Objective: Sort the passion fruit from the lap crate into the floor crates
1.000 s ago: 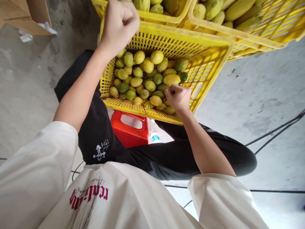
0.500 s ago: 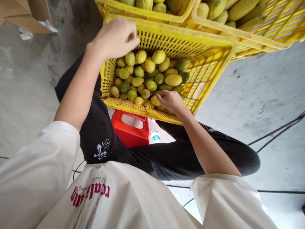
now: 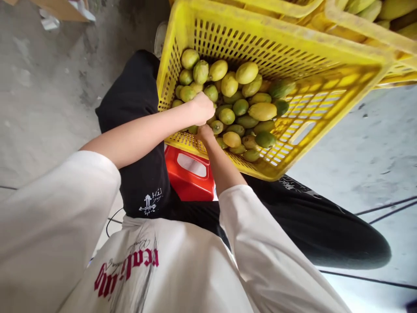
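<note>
A yellow slatted plastic crate (image 3: 329, 113) rests against my knees, part full of several small green and yellow fruits (image 3: 243, 93). My left hand (image 3: 202, 108) is down inside the crate near its front left wall, curled into a fist over the fruit. Just below it, my right hand (image 3: 204, 131) touches the fruit by the front rim, its fingers hidden under the left hand. What either hand holds is hidden.
A red plastic stool (image 3: 189, 171) stands under the crate between my legs in black shorts. More yellow crates (image 3: 365, 30) with larger fruit sit behind. Cardboard (image 3: 61, 6) lies at the top left on the concrete floor. Black cables (image 3: 384, 208) cross the floor at right.
My left hand came down from the back crate's rim into the near crate. My right hand slid left to meet it. The view shifted closer and to the right.
</note>
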Action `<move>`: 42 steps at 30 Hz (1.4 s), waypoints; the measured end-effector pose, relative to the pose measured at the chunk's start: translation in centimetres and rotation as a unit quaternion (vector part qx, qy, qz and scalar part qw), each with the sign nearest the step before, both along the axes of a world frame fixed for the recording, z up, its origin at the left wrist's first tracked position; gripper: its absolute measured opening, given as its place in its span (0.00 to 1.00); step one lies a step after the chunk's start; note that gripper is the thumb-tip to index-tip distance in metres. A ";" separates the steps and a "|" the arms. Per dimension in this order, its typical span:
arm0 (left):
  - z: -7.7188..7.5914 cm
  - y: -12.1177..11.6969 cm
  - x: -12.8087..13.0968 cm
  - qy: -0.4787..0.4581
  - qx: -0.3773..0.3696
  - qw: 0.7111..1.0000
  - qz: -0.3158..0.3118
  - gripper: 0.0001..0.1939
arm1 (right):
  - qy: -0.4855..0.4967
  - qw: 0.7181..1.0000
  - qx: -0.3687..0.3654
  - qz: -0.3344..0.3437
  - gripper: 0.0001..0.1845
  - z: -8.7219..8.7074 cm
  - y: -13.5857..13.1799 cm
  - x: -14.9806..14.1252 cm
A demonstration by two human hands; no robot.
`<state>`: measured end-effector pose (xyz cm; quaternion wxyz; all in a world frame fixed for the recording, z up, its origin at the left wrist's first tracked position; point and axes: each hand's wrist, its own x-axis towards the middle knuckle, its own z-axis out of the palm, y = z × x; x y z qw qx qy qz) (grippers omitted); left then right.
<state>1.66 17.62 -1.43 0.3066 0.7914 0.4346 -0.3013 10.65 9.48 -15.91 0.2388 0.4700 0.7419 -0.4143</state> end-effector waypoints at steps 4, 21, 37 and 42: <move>-0.6 0.7 -0.6 0.051 -0.030 0.998 0.010 0.31 | -0.070 0.993 -0.054 -0.073 0.45 -0.1 0.2 -0.1; 5.2 3.4 -1.3 0.036 -0.048 0.997 0.047 0.48 | 0.236 0.859 -0.119 -0.438 0.28 -2.6 0.6 2.3; 5.4 3.6 -0.7 0.030 -0.034 0.998 0.031 0.44 | -0.122 0.992 -0.021 0.000 0.30 -0.3 -0.6 -1.3; 6.1 3.9 -0.8 0.038 -0.043 0.997 0.053 0.44 | -0.097 0.993 -0.027 0.063 0.31 -0.8 -0.3 -0.1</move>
